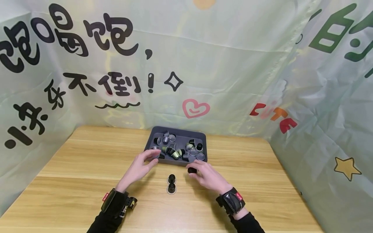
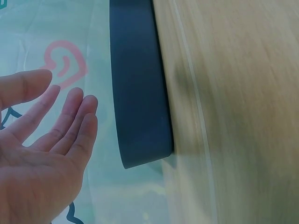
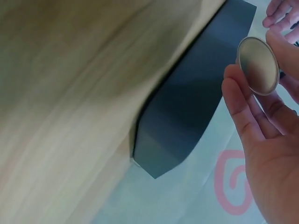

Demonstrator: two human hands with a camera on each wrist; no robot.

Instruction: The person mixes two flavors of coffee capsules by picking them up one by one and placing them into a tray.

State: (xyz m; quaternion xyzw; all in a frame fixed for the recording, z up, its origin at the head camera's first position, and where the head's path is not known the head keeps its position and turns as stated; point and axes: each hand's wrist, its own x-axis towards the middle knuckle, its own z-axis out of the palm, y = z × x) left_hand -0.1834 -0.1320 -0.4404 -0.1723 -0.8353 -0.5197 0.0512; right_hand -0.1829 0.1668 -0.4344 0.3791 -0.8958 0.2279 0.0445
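Between the thumb and fingers of my right hand (image 1: 209, 177) is a black coffee capsule (image 1: 192, 170), just in front of the tray's right front corner. Its flat silvery lid (image 3: 258, 65) faces the camera in the right wrist view. My left hand (image 1: 141, 166) hovers at the left front corner of the dark grey tray (image 1: 186, 131), fingers spread and thumb apart, holding nothing in the left wrist view. Several coffee capsules (image 1: 175, 154), black, green and grey, lie jumbled inside the tray. Two black capsules (image 1: 172, 187) stand lid down on the table, one behind the other.
The wooden table (image 1: 96, 174) runs back to a printed cloth backdrop (image 1: 233, 81), which also rises along the left and right sides. The tray sits near the table's back edge, its raised walls between the hands and the capsules inside.
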